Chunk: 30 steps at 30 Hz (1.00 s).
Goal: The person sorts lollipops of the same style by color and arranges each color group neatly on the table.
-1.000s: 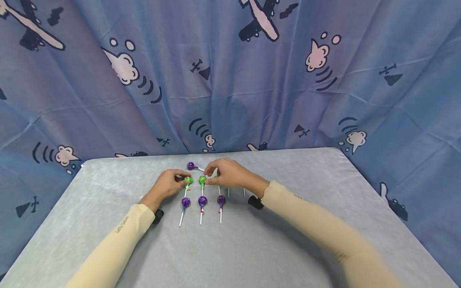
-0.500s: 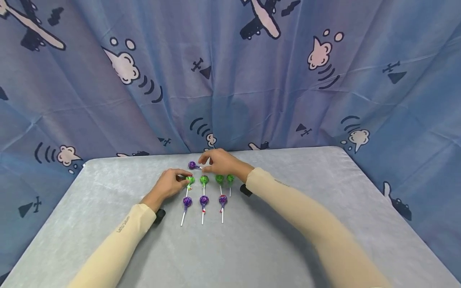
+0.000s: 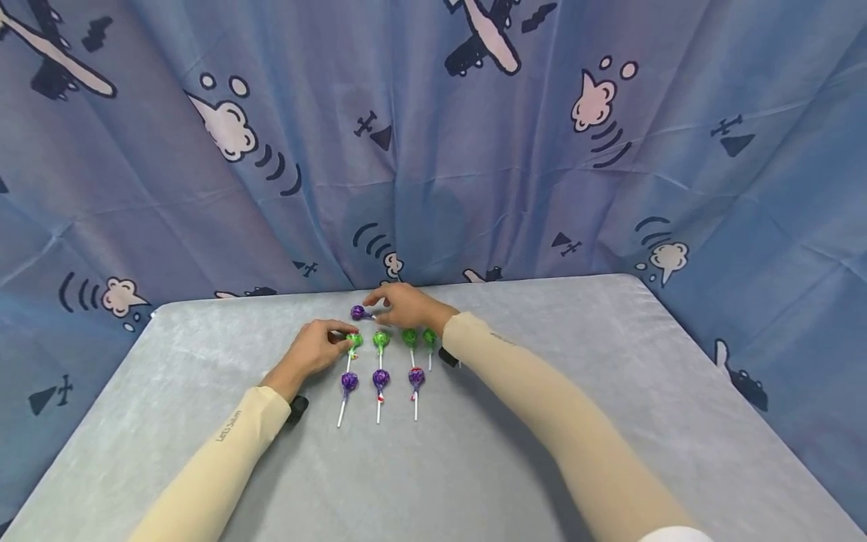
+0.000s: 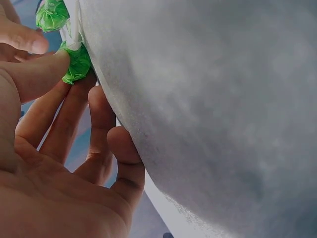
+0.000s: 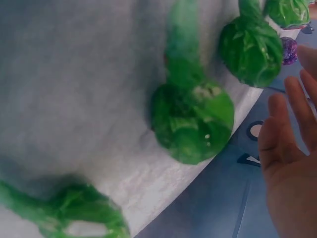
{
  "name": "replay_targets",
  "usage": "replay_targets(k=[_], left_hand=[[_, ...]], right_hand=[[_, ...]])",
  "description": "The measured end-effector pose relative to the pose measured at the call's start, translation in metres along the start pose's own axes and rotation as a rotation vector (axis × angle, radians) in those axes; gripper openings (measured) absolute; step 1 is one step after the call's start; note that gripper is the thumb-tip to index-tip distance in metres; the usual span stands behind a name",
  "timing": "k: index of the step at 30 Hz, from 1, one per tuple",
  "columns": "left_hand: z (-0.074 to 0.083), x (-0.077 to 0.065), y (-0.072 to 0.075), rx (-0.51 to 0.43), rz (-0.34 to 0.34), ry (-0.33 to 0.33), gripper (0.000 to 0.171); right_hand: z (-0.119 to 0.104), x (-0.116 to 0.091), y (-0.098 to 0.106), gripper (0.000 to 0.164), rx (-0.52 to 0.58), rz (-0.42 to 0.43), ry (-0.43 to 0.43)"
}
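Observation:
My left hand (image 3: 317,349) pinches the head of the leftmost green lollipop (image 3: 354,340) between thumb and fingers. In the left wrist view, the thumb presses on that green wrapper (image 4: 78,65). At the back, my right hand (image 3: 406,307) reaches over the stick end of a purple lollipop (image 3: 358,312) lying sideways. Its thumb and index finger stand apart on either side of the stick. The right wrist view shows this hand's fingers (image 5: 280,126) extended, with the purple head (image 5: 289,51) beyond them.
More green lollipops (image 3: 381,339) line up to the right, partly under the right forearm. Nearer lies a row of purple lollipops (image 3: 381,378), sticks toward me. All rest on a grey cloth-covered table (image 3: 433,474). A blue patterned curtain (image 3: 420,203) hangs behind.
My right hand has moved left and back to the sideways purple lollipop, uncovering green lollipops it had hidden. The left hand has stayed at the leftmost green lollipop.

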<state>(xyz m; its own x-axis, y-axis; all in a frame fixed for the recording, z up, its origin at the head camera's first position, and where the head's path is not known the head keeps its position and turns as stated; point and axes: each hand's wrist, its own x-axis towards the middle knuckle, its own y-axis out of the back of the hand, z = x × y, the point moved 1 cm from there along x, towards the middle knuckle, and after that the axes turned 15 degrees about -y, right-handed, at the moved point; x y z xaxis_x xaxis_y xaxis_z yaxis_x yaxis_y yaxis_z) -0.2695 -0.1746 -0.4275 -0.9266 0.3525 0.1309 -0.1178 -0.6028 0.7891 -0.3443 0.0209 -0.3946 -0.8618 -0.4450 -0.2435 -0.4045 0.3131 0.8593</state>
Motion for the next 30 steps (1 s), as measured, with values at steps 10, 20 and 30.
replay_targets(k=[10,20,30], left_hand=[[0.001,-0.001,0.001,-0.002,0.005,-0.017,0.027],[0.0,-0.002,0.001,-0.004,0.012,-0.016,0.027],[-0.001,0.0,0.0,-0.005,0.018,-0.008,0.026]], right_hand=[[-0.011,0.012,-0.005,0.049,-0.089,-0.019,0.051],[-0.015,0.021,-0.011,0.052,-0.118,-0.047,0.033],[-0.013,0.02,-0.011,0.042,-0.116,-0.006,0.04]])
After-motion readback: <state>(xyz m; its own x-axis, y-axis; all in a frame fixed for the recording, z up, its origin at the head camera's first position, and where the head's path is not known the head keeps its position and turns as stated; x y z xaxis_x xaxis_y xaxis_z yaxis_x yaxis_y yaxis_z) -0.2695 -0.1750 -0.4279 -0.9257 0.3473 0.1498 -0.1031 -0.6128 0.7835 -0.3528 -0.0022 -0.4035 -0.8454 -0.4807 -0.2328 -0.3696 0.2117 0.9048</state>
